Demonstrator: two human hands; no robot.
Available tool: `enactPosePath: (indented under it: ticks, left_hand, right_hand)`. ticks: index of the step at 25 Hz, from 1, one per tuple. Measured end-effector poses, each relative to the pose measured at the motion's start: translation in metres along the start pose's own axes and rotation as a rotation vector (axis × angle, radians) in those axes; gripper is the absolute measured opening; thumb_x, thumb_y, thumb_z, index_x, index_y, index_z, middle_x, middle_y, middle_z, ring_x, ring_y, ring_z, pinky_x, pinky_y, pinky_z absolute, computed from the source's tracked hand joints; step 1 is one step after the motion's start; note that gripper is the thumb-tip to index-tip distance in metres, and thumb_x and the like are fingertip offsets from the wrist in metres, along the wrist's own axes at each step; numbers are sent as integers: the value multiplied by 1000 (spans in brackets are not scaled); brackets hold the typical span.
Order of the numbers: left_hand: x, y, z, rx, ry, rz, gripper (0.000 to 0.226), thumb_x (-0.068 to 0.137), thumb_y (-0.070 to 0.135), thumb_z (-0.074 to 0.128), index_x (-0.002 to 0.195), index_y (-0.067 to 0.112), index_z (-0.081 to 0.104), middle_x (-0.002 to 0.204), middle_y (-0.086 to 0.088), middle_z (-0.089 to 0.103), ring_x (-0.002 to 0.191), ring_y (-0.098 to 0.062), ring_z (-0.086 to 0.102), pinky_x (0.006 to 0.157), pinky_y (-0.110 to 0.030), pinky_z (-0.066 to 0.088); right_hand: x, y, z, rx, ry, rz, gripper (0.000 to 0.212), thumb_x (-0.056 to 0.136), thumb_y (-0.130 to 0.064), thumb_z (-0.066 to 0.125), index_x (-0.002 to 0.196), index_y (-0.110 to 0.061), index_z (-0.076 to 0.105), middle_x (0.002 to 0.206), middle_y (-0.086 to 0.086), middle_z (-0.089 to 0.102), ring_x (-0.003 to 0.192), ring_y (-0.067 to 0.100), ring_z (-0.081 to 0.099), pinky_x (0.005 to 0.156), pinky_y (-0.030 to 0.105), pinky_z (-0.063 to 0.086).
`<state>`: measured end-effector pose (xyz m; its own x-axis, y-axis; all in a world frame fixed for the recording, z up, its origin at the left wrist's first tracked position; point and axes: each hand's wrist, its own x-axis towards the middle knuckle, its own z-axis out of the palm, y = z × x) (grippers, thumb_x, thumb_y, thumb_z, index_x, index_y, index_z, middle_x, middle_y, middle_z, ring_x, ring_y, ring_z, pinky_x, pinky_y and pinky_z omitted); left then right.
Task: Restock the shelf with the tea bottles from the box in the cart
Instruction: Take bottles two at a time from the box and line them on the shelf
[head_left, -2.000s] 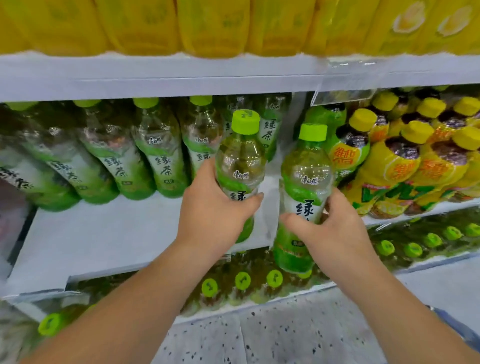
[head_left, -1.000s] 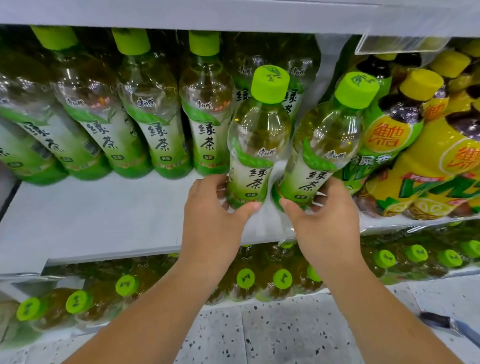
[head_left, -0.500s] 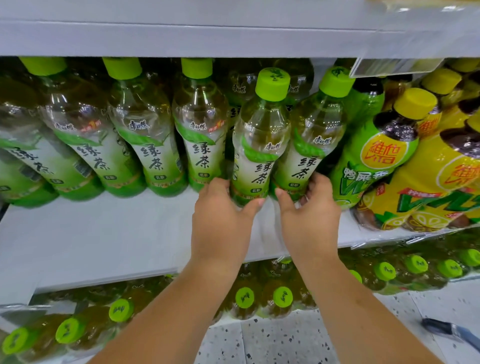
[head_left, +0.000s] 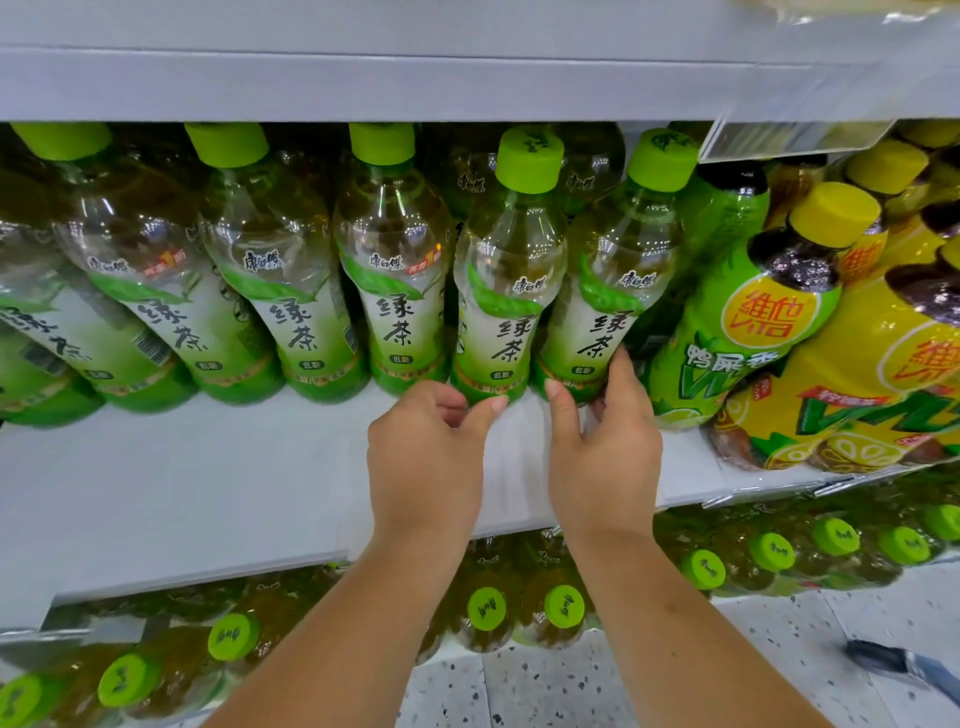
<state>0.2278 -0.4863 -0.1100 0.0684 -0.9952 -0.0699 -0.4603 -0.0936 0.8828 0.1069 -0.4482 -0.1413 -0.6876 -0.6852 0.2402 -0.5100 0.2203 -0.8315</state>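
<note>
Two green tea bottles with lime caps stand on the white shelf (head_left: 208, 483), at the right end of a row of the same green tea bottles (head_left: 291, 291). My left hand (head_left: 423, 457) has thumb and curled fingers at the base of the left bottle (head_left: 511, 291). My right hand (head_left: 605, 457) wraps its thumb and fingers around the base of the right bottle (head_left: 618, 280). Both bottles lean slightly and touch each other. The box and cart are out of view.
A green-labelled bottle (head_left: 727, 322) and yellow lemon tea bottles (head_left: 872, 364) crowd the right side. The upper shelf edge (head_left: 415, 83) hangs just above the caps. More lime-capped bottles (head_left: 488, 608) fill the shelf below. The front half of the white shelf is bare.
Both hands carried the two bottles from in front of the shelf back to the row and set them down. My left hand has slid down to the bottle's base.
</note>
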Motion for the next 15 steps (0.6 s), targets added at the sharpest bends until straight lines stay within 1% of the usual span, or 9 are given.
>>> enactPosePath:
  ticks: [2,4,8,10,12,13,15]
  left_hand:
    - [0,1,2,16,3,21,27,81,48,80,79,28,62,69,10,67,65,-12,68,66,-38,58]
    - [1,0,3,29,4,39,26,83,46,78,77,27,63,66,10,66,63,-12,67,65,-39,57]
    - [3,-4,7,-17,31,29,23,83,44,79,78,26,67,67,11,66,64,-13,68,64,-41,59]
    - [3,-3,8,-15,40,30,21,85,44,78,78,27,67,67,13,65,65,-9,66,63,-36,58]
    - [1,0,9,26,44,38,21,87,46,75,78,29,65,68,16,63,66,-1,61,59,-25,50]
    - [1,0,10,42,47,34,21,87,47,74,78,30,65,68,17,63,67,-1,60,58,-24,47]
    - [0,1,11,55,48,16,22,88,50,72,79,31,65,69,18,63,69,-1,59,59,-25,46]
  right_hand:
    - [0,-2,1,-54,-6,-5,64,100,-42,57,156,-22,34,150,1,52,138,21,49,107,46,48]
    - [-1,-4,2,-74,-9,6,66,100,-44,56,157,-23,31,150,1,53,136,23,52,104,46,50]
    - [-2,-5,2,-24,25,57,62,98,-44,61,151,-22,38,142,0,59,128,22,58,100,43,52]
    - [-1,-5,3,-27,29,47,59,98,-44,61,149,-21,42,141,0,59,127,21,58,99,44,53]
    - [-1,-5,3,-53,25,34,59,99,-44,58,151,-22,42,143,1,56,128,22,56,100,45,52]
    - [0,-5,3,-71,25,35,59,100,-44,57,152,-22,42,144,2,55,129,23,55,100,45,52]
    - [1,-4,3,-80,27,52,60,99,-46,57,153,-24,41,143,2,54,129,23,53,101,45,51]
